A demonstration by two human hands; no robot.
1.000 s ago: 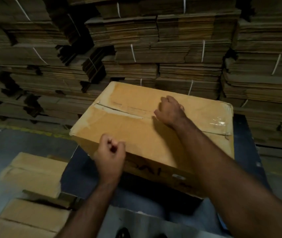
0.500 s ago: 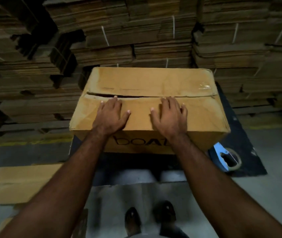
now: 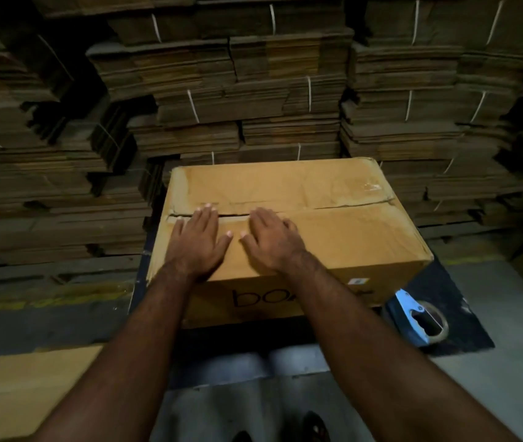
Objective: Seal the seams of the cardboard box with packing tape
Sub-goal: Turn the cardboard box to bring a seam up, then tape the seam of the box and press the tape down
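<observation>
Fingers (image 3: pixel 204 215) of the left hand (image 3: pixel 197 242) lie straight and spread, pressing the box (image 3: pixel 343 237) top at its seam (image 3: pixel 285 212). The right hand (image 3: pixel 271 242) lies flat beside it, arms extended. The tape dispenser (image 3: pixel 417 315) sits at 4 o'clock from the box.

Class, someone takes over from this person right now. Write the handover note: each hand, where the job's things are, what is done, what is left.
Left hand: flat, fingers straight, pressing the near flap by the centre seam.
Right hand: likewise flat on the near flap, beside the left.
Cardboard box: on a dark mat, flaps folded shut.
Tape dispenser: on the mat, right of the box, not in hand.
Done: flaps closed and held down.
Left: the seam's left stretch gapes with no tape seen; pick up the dispenser and tape the seams.
</observation>
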